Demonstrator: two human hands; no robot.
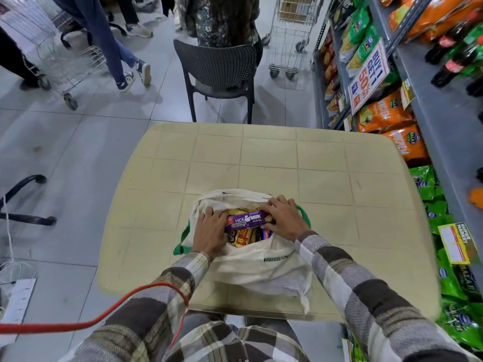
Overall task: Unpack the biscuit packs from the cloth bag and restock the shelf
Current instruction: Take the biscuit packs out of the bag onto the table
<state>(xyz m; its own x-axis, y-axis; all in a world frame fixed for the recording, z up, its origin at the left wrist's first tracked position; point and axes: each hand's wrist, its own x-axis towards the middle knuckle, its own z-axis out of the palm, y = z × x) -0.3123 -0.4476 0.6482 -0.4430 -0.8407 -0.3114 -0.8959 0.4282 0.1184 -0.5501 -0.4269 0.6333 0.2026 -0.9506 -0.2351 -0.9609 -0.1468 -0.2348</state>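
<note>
We note left hand (pixel 209 231) and right hand (pixel 283 218) each gripping an end of the biscuit pack (pixel 247 220) in the cloth bag (pixel 261 267), at the bench (pixel 287 158) near edge. Risk: bag overhangs; a snagged lift could drag it off.

Pale beige square plastic table (pixel 287 158) with rounded corners and a moulded grid of lines, off-white cloth bag (pixel 261 267) with green handles lying on it, by the near edge, mouth open
</note>
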